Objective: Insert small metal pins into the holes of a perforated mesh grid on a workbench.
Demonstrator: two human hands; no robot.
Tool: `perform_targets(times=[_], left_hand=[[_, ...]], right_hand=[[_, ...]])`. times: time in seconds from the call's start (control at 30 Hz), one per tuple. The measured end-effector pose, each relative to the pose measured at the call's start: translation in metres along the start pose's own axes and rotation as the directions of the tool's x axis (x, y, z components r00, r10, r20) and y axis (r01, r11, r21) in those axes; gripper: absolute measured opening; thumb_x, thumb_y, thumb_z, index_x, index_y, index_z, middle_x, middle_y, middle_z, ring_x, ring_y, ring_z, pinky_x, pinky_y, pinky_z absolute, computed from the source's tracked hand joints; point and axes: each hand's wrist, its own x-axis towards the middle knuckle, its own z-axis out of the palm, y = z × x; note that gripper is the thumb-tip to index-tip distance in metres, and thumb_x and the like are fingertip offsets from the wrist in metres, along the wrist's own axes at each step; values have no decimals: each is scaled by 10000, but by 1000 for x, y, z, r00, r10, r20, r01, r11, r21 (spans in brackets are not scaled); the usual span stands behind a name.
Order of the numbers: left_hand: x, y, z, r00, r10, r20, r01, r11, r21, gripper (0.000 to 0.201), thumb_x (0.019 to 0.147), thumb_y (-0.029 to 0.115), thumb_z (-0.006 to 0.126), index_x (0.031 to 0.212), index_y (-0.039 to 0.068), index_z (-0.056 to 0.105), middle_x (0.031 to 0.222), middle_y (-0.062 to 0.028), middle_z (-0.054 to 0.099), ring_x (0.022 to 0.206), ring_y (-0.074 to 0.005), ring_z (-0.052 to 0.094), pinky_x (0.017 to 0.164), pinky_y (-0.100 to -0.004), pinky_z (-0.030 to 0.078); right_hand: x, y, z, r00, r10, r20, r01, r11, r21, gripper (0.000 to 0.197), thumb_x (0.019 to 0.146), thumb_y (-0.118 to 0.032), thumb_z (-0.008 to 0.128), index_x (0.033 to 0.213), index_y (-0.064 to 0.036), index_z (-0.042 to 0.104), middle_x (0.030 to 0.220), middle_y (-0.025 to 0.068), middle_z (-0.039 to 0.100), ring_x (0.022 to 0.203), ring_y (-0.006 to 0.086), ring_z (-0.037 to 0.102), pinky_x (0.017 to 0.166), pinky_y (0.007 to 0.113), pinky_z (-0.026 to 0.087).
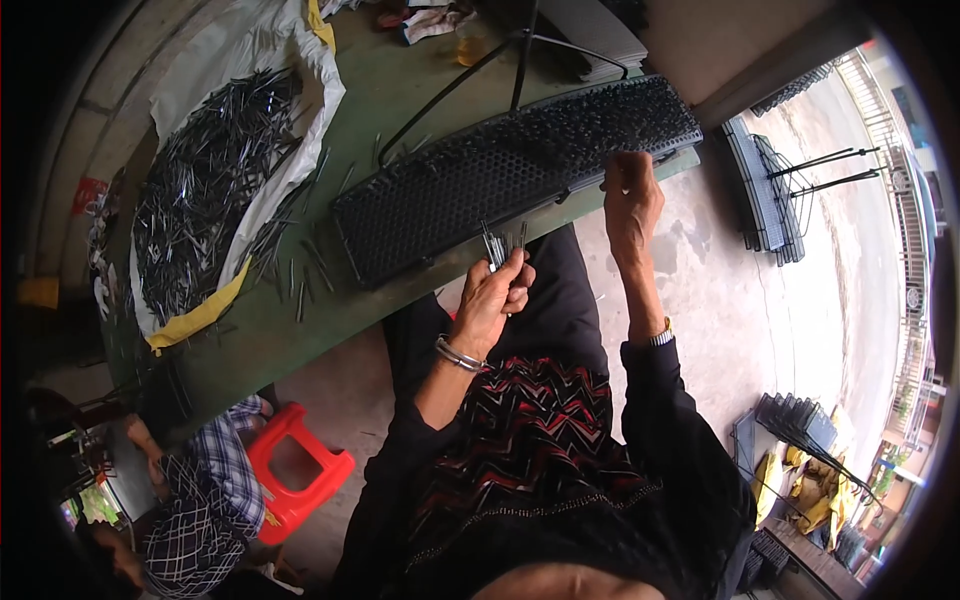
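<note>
My left hand [488,303] is closed round a small bunch of thin metal rods [493,246], whose ends stick up past the thumb. Just beyond it lies a long black perforated rack [420,215], slanting across the bench. Rod ends crowd the rack's right part, while bare holes show on its left part. At the rack's near right edge is my right hand [633,210], its fingers pinched together over the filled holes. Whatever sits between those fingertips is hidden.
On the green bench [345,320], a white sack [325,95] lies open with a heap of rods; loose ones lie beside it. Thin black bars rise behind the rack. A red stool [300,480] and another person [205,500] are at lower left. More racks [765,190] stand at right.
</note>
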Motion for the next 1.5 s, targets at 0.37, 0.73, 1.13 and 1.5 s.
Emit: perform_targets(times=[0.37,0.73,1.13,1.5], left_hand=[[-4,2,19,998,31,-61,-29,999,20,210,929,251,590,883,47,575,676,-10,545,480,-17,362,412,-183,215],[-4,-4,27,994,90,-61,-88,996,31,160,916,190,604,887,33,586,717,-44,593,499,-23,388,412,-176,233],[0,-1,22,995,75,-60,-77,997,-32,236,950,223,542,1043,9,576,831,-113,647,536,-25,355,445,-166,271],[-2,-2,20,994,109,-26,-109,994,-2,254,949,246,552,1026,5,574,808,-105,636,532,-31,364,445,-180,255]], right_hand=[[-1,14,14,975,-156,157,186,962,-198,76,876,-107,591,928,-52,584,768,122,587,680,282,589,611,353,457],[-42,-30,-21,763,121,634,-297,938,179,140,891,-101,582,927,33,596,761,50,620,623,108,544,557,257,441],[2,-5,5,985,-173,18,174,977,-123,57,882,-56,561,938,-45,568,786,113,617,673,231,596,616,332,466],[0,-2,9,978,-161,134,184,967,-179,53,869,-81,577,921,-76,585,843,128,601,764,298,602,657,386,469]])
